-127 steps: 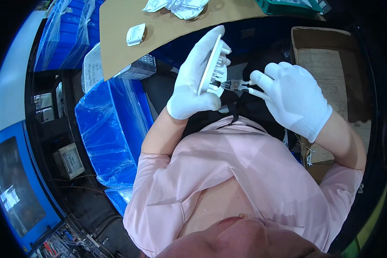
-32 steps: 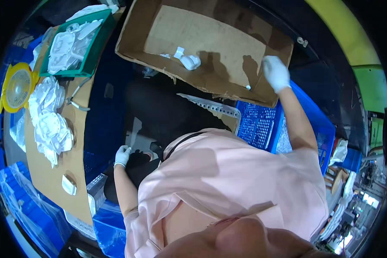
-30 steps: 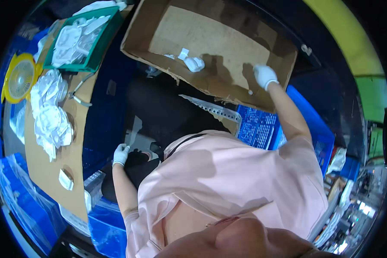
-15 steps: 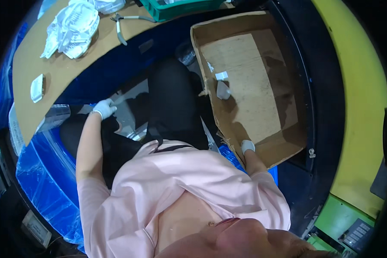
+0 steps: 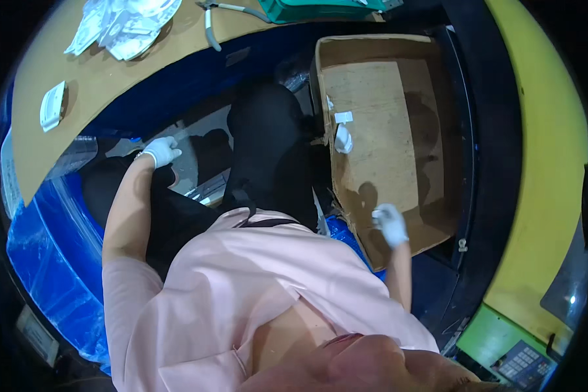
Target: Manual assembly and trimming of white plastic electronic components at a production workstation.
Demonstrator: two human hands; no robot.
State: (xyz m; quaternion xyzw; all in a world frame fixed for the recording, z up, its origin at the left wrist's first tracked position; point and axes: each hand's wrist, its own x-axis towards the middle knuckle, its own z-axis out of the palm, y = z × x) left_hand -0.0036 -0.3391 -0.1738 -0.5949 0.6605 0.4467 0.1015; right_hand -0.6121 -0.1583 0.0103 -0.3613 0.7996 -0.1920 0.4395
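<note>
My left hand, in a white glove, hangs over my left thigh with its fingers curled in. Whether anything sits inside them is hidden. Above the near end of a shallow cardboard box is my right hand, also gloved in white. Its thumb and fingers look a little apart, and I make out nothing held. Along the box's left wall lie a white cup-like plastic piece and a small flat white piece, both well beyond my right hand.
At the left curves a brown worktop with a white plastic part, a heap of clear-white plastic pieces and cutting pliers. A green bin stands at the back. Blue plastic sheeting lies left; yellow machinery rises right.
My right hand has come up from beside the box's near wall and moved slightly right. The cup-like piece has turned. My left hand has hardly moved; the view has shifted.
</note>
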